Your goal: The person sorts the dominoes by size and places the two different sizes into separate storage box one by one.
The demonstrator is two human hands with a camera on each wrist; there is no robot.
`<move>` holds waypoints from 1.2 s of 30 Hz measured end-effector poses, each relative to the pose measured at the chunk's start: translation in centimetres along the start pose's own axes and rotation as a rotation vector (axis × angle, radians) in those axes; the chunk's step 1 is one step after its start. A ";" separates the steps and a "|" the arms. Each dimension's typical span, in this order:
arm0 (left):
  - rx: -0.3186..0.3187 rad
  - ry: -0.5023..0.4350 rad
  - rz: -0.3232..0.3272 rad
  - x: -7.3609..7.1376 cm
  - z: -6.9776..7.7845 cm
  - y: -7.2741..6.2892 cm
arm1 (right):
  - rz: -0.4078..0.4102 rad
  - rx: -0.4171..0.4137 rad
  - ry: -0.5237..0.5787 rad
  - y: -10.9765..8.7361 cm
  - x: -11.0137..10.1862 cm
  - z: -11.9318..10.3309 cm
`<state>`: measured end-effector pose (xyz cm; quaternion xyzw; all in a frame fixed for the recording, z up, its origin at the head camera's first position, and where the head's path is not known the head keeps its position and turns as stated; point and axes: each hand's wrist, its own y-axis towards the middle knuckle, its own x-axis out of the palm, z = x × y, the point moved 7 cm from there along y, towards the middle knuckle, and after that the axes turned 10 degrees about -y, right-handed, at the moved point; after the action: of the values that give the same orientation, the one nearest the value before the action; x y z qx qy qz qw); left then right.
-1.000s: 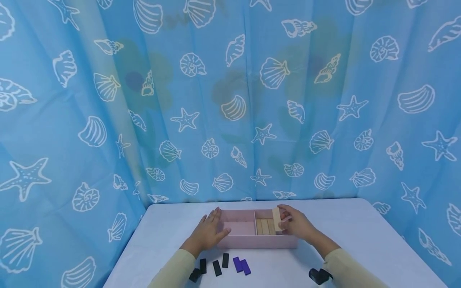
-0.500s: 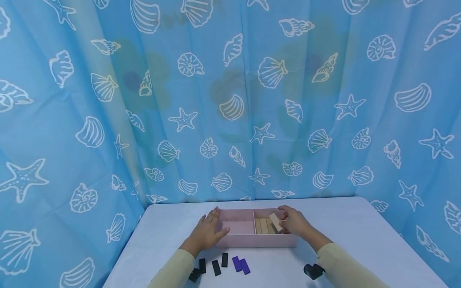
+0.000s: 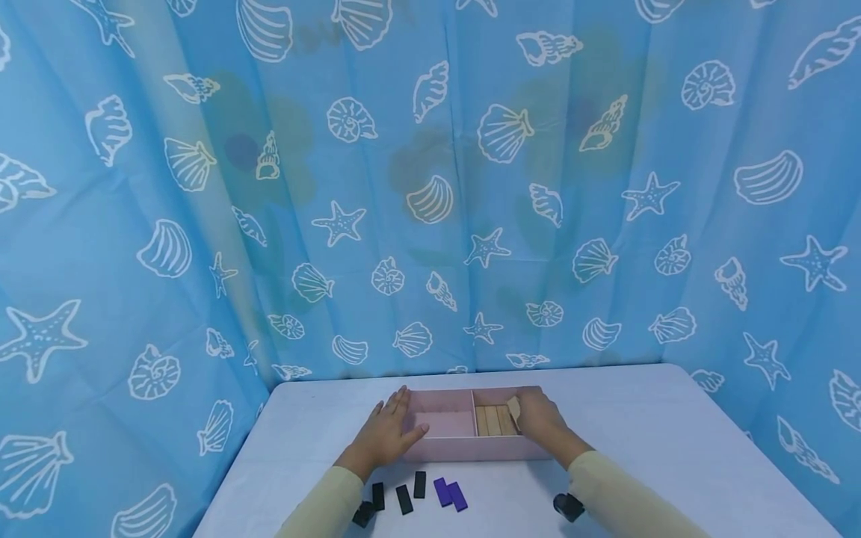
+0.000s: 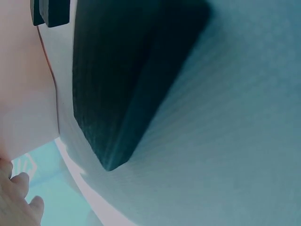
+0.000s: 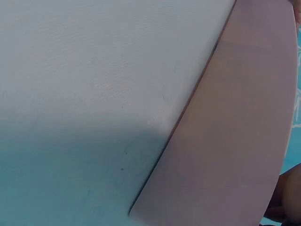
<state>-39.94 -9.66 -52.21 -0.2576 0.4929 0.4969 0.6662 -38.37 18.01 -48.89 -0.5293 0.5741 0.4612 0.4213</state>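
Observation:
A pink two-compartment box (image 3: 471, 450) stands on the table. My left hand (image 3: 382, 437) rests at its left end, fingers straight, thumb over the front rim. My right hand (image 3: 538, 415) reaches into the right compartment and holds a light wooden block (image 3: 514, 409), mostly hidden by the hand. Beside it, several similar wooden blocks (image 3: 493, 420) lie side by side in that compartment. The left wrist view shows fingertips (image 4: 35, 205) beyond the box wall (image 4: 28, 99). In the right wrist view, part of my right hand (image 5: 289, 197) is over the box's edge.
Several black blocks (image 3: 404, 500) and two purple blocks (image 3: 451, 495) lie in front of the box. One dark block (image 4: 127, 84) looms large in the left wrist view. A black device (image 3: 569, 507) sits by the right sleeve. A shell-patterned blue curtain (image 3: 430, 224) hangs behind the white table (image 3: 632, 418).
My right hand has lowered the wooden block from upright above the right compartment down into it, beside the others, and turned over it. My left hand has stayed at the box's left end.

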 end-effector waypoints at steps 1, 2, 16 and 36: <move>-0.001 -0.003 0.001 0.0 0.0 0.0 | -0.007 0.013 -0.010 0.0 0.1 0.0; -0.002 -0.007 0.000 0.0 0.0 0.0 | -0.013 0.021 -0.019 0.1 0.2 0.1; -0.016 0.008 -0.001 -0.4 0.0 0.1 | -0.111 0.062 -0.045 1.5 1.7 0.3; -0.020 -0.005 -0.001 0.2 -0.2 -0.1 | -0.269 0.076 -0.049 1.9 2.9 0.2</move>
<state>-39.93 -9.77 -52.43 -0.2632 0.4859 0.5022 0.6652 -40.53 17.65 -51.58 -0.5736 0.5048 0.3912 0.5130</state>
